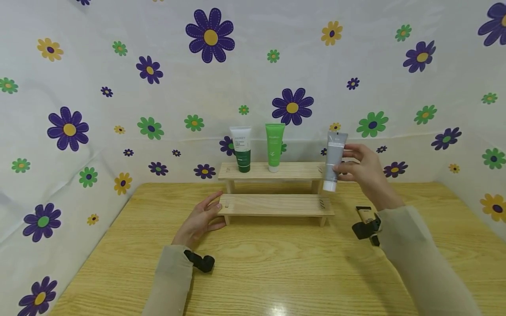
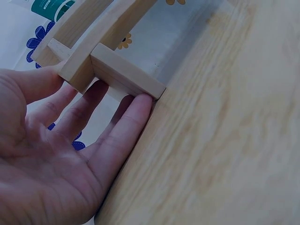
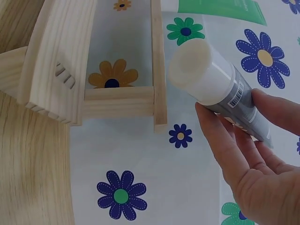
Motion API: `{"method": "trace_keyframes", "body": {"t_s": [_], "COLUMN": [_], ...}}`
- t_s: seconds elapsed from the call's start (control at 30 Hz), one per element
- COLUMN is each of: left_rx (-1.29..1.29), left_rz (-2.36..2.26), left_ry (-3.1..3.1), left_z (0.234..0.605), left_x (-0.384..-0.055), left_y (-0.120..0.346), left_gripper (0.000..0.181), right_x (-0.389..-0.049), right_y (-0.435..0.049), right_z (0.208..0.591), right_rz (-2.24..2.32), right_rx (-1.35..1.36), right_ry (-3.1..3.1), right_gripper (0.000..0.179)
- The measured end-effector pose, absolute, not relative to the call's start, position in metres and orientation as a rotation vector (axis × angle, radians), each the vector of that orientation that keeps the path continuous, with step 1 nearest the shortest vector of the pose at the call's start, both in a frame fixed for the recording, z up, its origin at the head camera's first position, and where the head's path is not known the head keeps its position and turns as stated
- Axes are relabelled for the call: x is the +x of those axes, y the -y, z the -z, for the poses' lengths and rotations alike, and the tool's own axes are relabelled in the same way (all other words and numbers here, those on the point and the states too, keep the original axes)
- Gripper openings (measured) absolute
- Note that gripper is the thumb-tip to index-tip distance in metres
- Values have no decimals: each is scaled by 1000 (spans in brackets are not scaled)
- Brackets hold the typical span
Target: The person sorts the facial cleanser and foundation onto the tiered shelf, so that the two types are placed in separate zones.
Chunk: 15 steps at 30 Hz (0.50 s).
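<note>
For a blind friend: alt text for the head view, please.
The right hand holds a gray tube, cap down, near the right end of a tiered wooden rack; the left hand touches its left end. A white-and-green tube and a green tube stand on the upper tier; a gold tube lies on the table.

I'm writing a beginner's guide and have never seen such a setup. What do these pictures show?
There is no machine: a person works with bare hands. The widest picture is from a camera on the head, looking forward and down. The others come from small black cameras, one on each wrist.

On the wooden table stands a two-step wooden rack. Its upper step bears a white-and-green tube and a bright green tube. The left hand touches the rack's left end. The right hand holds a grey tube, white cap down. Another tube lies on the table, partly hidden.
</note>
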<state>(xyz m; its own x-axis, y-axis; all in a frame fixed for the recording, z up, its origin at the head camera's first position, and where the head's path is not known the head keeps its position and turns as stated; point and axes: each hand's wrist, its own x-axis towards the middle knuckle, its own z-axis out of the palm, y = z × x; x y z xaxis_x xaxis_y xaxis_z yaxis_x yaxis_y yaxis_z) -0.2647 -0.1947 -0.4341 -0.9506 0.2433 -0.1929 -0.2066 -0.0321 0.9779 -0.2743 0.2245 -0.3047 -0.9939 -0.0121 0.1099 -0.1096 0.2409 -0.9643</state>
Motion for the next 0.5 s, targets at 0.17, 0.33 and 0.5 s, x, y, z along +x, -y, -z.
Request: {"method": "trace_keyframes", "body": {"t_s": [0.17,0.33,0.5], "left_rx": [46,42,54], "left_rz": [-2057,-2057,-2053], "left_ry": [-1939,-1937,-1937], "left_z": [432,432,432], "left_x": [-263,-262,-263], "left_y": [195,195,195], "left_gripper": [55,56,55], "right_x": [-277,-279,-280], "right_y": [-219,-212,-206], "right_z": [302,299,297], "right_rz": [-1863,-1854,-1838], "right_rx": [107,103,99], "right_ry": [2404,2369,2340], "right_gripper": [75,75,76]}}
